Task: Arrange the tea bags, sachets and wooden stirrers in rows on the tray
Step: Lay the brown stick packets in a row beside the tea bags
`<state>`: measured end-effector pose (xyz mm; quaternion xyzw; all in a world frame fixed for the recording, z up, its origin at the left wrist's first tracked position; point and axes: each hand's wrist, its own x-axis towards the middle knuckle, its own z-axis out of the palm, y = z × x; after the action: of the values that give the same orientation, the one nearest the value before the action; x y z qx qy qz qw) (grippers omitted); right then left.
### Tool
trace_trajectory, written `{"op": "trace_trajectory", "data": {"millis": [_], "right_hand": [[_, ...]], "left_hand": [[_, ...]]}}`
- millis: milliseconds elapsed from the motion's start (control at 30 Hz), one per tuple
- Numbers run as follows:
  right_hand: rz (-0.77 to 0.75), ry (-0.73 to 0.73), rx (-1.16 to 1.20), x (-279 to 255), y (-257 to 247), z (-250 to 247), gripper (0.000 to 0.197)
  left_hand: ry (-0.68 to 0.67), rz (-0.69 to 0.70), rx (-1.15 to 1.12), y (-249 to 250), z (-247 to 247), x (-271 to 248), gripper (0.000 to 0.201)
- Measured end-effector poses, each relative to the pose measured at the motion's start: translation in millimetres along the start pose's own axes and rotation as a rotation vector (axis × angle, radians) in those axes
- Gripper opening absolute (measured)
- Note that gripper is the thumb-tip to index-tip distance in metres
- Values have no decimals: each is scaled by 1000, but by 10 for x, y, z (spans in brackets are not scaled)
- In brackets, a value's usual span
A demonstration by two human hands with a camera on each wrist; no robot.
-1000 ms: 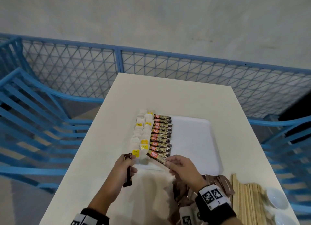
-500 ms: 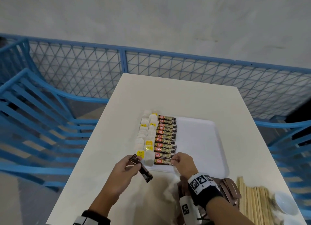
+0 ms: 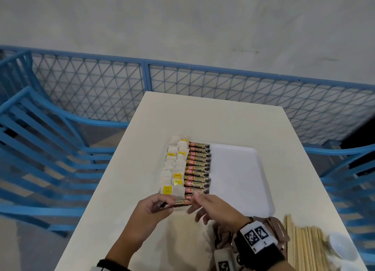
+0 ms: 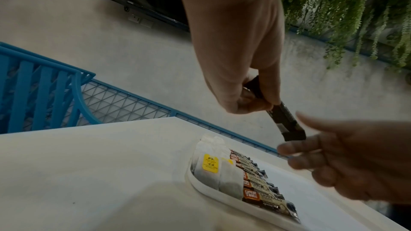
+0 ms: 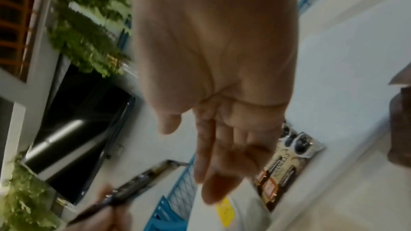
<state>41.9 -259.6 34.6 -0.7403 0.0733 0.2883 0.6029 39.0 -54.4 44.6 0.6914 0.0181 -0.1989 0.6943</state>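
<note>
Two hands worked above the near edge of a white rectangular plastic tray (image 3: pixel 239 181) that sat on a pale cream surface (image 3: pixel 203 116). The left hand (image 3: pixel 154 209) pinched one end of a slim dark brown coffee sachet (image 3: pixel 180 202) between thumb and curled fingers, holding it clear of the surface just in front of the tray's near left corner. In the left wrist view the same sachet (image 4: pixel 286 122) slanted down from that hand (image 4: pixel 240 69) toward the other hand (image 4: pixel 347 161). The right hand (image 3: pixel 217 210) was spread, fingers loosely extended and holding nothing, its fingertips (image 3: pixel 196 195) just beside the sachet's free end; whether they touched it I cannot tell.

On the tray's left part lay a column of white paper tea bags with yellow tags (image 3: pixel 174 169), and right beside it a row of brown and gold stick sachets with red labels (image 3: pixel 197 169), stacked edge to edge from far to near. The tray's right half was bare white.

Near the front right of the surface lay a bundle of pale wooden stirrers (image 3: pixel 304 248), with a heap of flat brown packets (image 3: pixel 278 228) just left of them, partly hidden by the right wrist. A small white dish (image 3: pixel 343 246) stood at the right edge. Blue metal mesh railing (image 3: pixel 142 88) ran behind the surface.
</note>
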Motion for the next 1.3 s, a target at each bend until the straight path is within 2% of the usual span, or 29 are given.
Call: {"op": "trace_trajectory", "data": {"millis": [67, 167, 267, 367, 467, 533, 600, 667, 767, 900, 1000, 1067, 1133, 1300], "right_hand": [[-37, -66, 58, -67, -9, 6, 18], [-76, 37, 228, -83, 54, 4, 14], [-82, 106, 370, -92, 120, -10, 19], [-76, 151, 451, -128, 171, -11, 13], [-93, 179, 510, -146, 176, 6, 12], [-129, 171, 383, -170, 134, 35, 17], [-176, 131, 128, -231, 71, 71, 19], [-195, 76, -5, -265, 46, 120, 26], [-163, 46, 64, -279, 96, 191, 32], [-98, 91, 113, -233, 240, 191, 31], [-45, 207, 198, -190, 335, 122, 14], [-25, 273, 229, -165, 361, 69, 3], [-7, 317, 204, -122, 364, 16, 8], [86, 570, -317, 93, 427, -141, 11]], "left_hand": [[-26, -4, 6, -12, 10, 16, 25], [-82, -15, 59, -48, 21, 38, 38], [-89, -19, 107, -68, 51, 55, 26], [-74, -16, 155, -80, 131, 91, 15], [-209, -51, 236, -97, 228, 119, 16], [-213, -62, 293, -99, 283, 133, 19], [-152, -61, 345, -85, 314, 151, 20], [-106, -48, 367, -57, 328, 174, 21], [-75, -44, 344, -75, 298, 203, 17], [1, -64, 267, -142, 197, 235, 11], [78, -93, 213, -208, 110, 255, 9], [87, -97, 257, -263, 96, 286, 9], [88, -75, 352, -313, 121, 339, 10], [70, 76, 531, -419, 271, 511, 28]]}}
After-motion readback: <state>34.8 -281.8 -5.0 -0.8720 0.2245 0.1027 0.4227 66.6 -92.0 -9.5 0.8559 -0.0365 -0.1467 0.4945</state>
